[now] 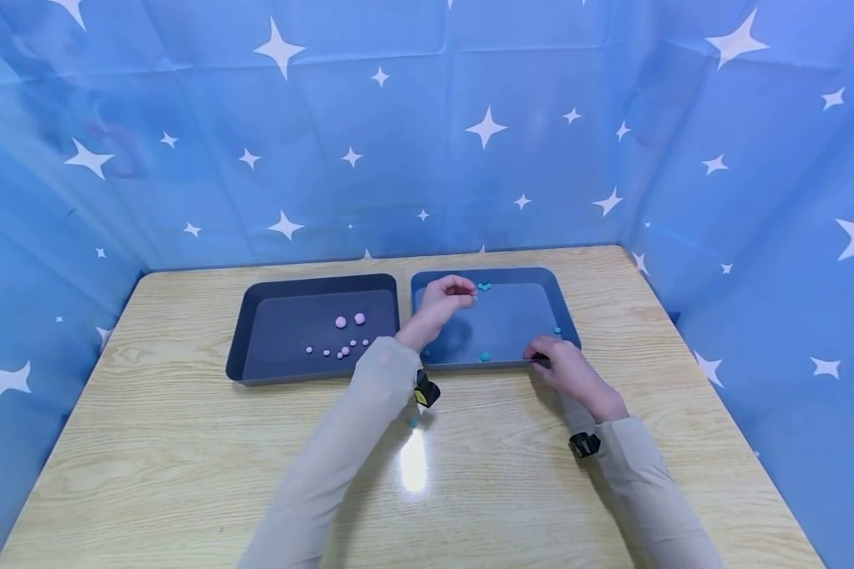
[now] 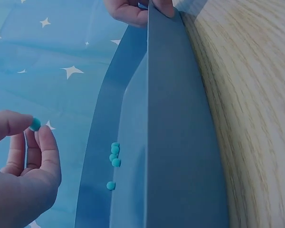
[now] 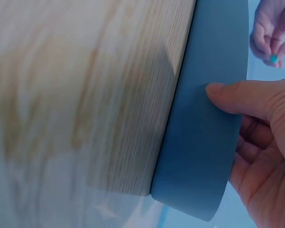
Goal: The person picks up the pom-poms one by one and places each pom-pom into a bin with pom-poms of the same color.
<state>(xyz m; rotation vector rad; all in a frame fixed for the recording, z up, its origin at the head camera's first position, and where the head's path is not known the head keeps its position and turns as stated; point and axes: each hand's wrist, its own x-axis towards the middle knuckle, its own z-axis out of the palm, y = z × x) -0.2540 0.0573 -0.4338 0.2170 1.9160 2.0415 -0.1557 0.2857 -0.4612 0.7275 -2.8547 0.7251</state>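
Note:
Between thumb and fingertips, my left hand (image 1: 443, 302) pinches a small teal ball (image 2: 35, 124). It is held above the left part of the blue tray (image 1: 515, 316). My right hand (image 1: 571, 370) grips the tray's near wall close to the right corner, its thumb (image 3: 228, 95) on the outer face and the fingers on the inner side. Inside the tray lie several teal balls: a small cluster (image 1: 485, 286) by the far wall, one ball (image 1: 557, 330) at the right, and another piece (image 1: 485, 357) near the front wall.
Left of the blue tray stands a dark tray (image 1: 273, 348) holding several pink balls (image 1: 341, 322) of different sizes. A small teal piece (image 1: 413, 423) lies on the wooden table (image 1: 149, 442) beneath my left forearm. Blue star-patterned curtains (image 1: 398, 118) surround the table's back and sides.

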